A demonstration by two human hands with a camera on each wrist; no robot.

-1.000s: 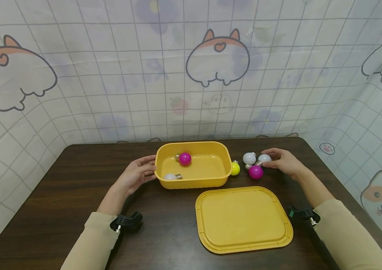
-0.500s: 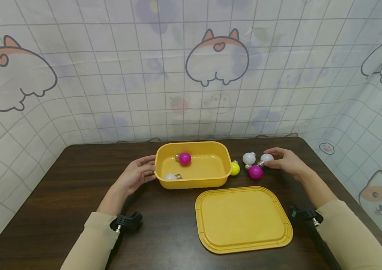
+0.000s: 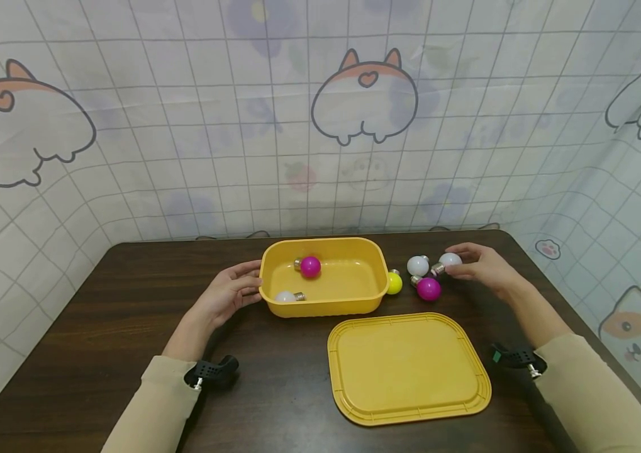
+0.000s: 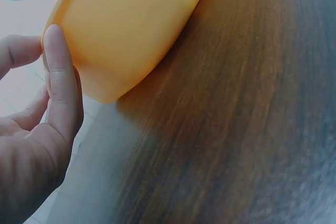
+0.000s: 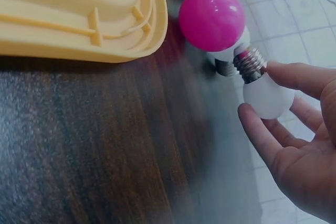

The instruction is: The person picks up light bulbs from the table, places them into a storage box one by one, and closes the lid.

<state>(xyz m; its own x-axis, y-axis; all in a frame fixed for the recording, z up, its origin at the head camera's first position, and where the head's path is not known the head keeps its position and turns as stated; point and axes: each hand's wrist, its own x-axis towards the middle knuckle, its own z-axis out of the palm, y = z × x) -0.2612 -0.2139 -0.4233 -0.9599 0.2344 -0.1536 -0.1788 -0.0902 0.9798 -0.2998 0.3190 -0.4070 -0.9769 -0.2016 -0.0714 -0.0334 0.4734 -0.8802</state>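
Note:
My left hand [image 3: 229, 296] grips the left end of the yellow plastic box [image 3: 348, 307]; in the left wrist view, thumb and fingers meet at the box's edge. Inside the box lie a magenta light bulb [image 3: 311, 267] and a white light bulb [image 3: 284, 296]. At the right, my right hand [image 3: 481, 269] holds another white light bulb [image 5: 268, 97] between thumb and fingers, its metal screw base pointing away from the palm. Close beside it lie a magenta bulb [image 3: 429, 289], a second loose white bulb [image 3: 418, 266] and a yellow bulb [image 3: 394, 283] against the box's right end.
A yellow lid [image 3: 411, 368] lies flat on the dark wooden table [image 3: 275, 384], in front of the box and to its right. A patterned cloth wall [image 3: 229, 145] stands behind the table and along its sides.
My right hand has shifted slightly right and back with the white bulb, drawing it away from the magenta bulb. My left hand and the box have stayed put.

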